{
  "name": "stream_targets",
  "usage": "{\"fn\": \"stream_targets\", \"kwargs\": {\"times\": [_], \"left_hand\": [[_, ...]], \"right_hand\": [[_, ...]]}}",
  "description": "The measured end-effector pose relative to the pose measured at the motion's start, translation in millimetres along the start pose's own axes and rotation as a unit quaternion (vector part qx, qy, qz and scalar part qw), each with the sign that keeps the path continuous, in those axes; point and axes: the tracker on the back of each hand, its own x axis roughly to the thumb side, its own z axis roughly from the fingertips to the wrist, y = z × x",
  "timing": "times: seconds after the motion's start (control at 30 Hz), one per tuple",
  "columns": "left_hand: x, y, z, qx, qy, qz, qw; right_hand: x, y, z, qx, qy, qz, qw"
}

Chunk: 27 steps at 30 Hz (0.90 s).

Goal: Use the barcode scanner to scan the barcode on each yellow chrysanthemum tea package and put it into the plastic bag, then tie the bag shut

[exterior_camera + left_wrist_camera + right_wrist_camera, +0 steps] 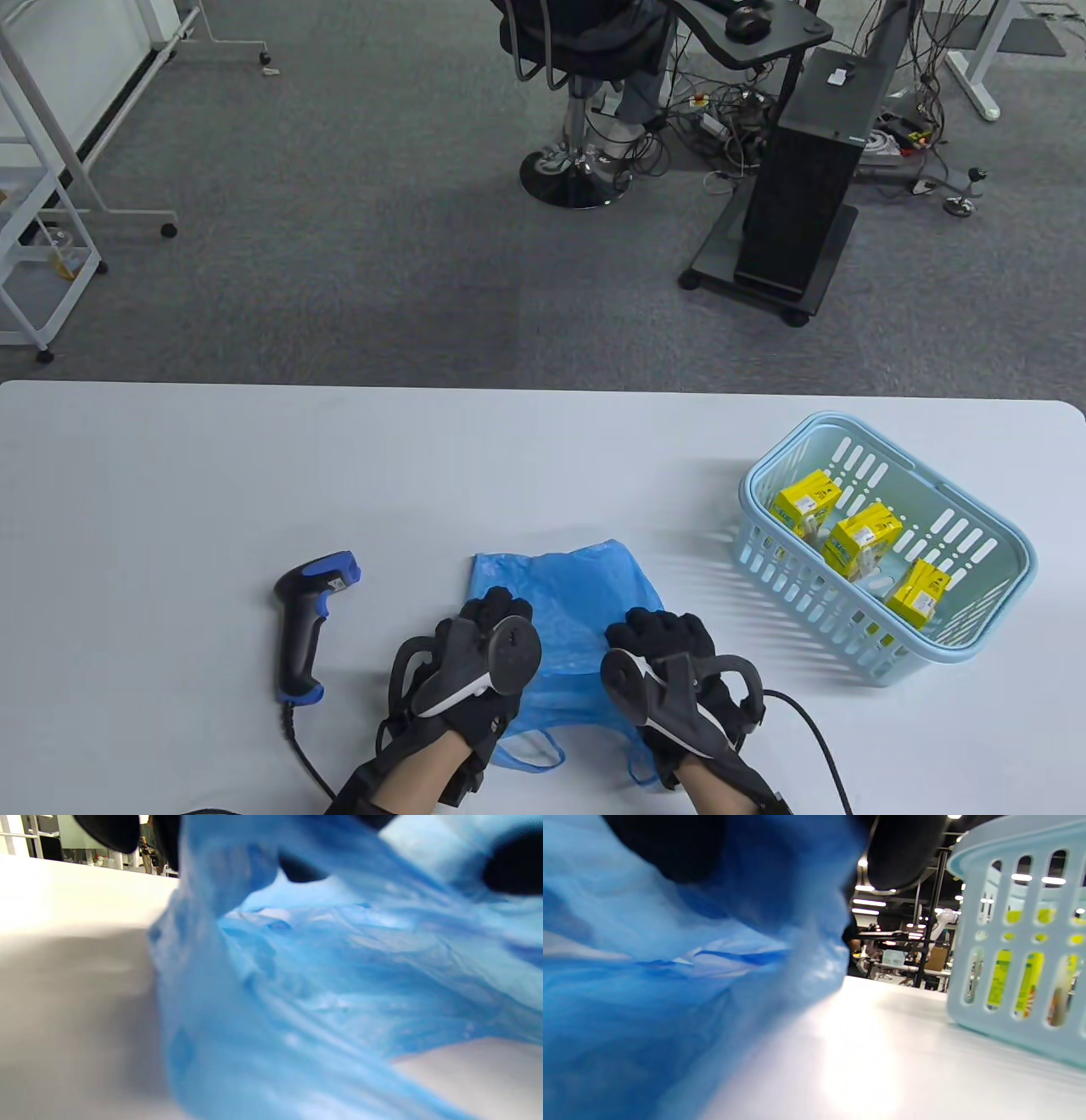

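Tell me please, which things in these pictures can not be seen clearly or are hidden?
- Barcodes on the tea packages: too small in the table view; basket slats hide them in the right wrist view.
- Fingertips of left hand and right hand: covered by trackers and the plastic bag.
- Bag interior: blurred in the wrist views.
- Scanner cable: cut off by the bottom edge.
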Motion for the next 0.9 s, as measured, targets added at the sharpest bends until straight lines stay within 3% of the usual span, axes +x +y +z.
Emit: {"fn": "stream_targets", "kwargs": {"times": [0.2,0.4,0.6,0.9], "left_hand": [[-8.1,2.1,-0.9,-0.018,0.011,-0.046,0.999],[-8.9,3.2,1.1,0.003,-0.001,-0.061,0.998],[-3.3,3.1,1.8,0.032,-0.016,-0.075,0.997],[3.6,1.0,3.1,0.036,-0.029,-0.094,0.995]], "right_hand": [[-2.1,5.1,-0.8,0.012,0.0,0.028,1.0],[-6.0,6.8,-2.2,0.004,0.007,0.003,1.0],[-4.9,10.5,-3.0,0.041,-0.003,0.02,0.999],[-1.5,9.0,-2.9,0.04,-0.007,0.02,0.999]]}}
